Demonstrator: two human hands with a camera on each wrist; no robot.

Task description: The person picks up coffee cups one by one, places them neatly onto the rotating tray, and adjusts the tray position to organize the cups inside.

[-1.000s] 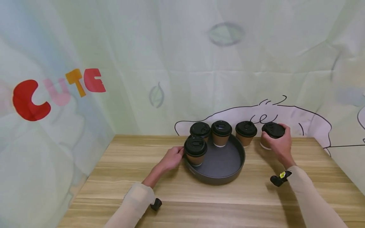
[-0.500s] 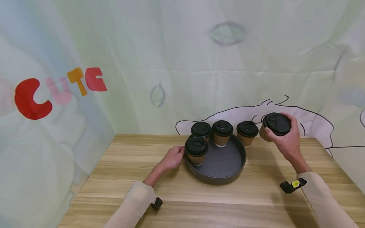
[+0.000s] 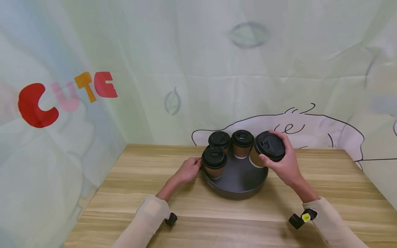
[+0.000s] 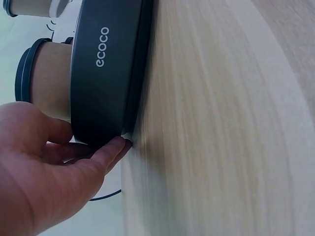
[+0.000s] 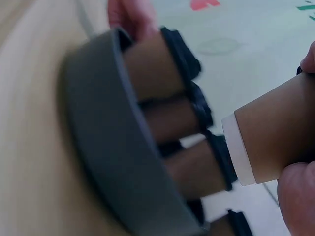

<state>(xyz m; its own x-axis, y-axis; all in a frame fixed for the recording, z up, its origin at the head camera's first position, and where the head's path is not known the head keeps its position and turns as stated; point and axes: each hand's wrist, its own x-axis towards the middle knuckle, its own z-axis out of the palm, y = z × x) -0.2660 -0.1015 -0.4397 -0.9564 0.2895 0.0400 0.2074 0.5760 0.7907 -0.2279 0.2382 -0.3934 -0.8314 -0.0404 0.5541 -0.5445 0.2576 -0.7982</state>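
One cup [image 3: 270, 146] has moved left and is up in the air, tilted, by the round tray's [image 3: 240, 177] right rim. The right hand [image 3: 286, 167] curls its fingers around it; the left hand [image 3: 187, 170] pinches the tray's side.

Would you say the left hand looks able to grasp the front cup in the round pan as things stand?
Probably yes, once it lets go: the left hand holds the round pan beside the front cup, with no other cup between them.
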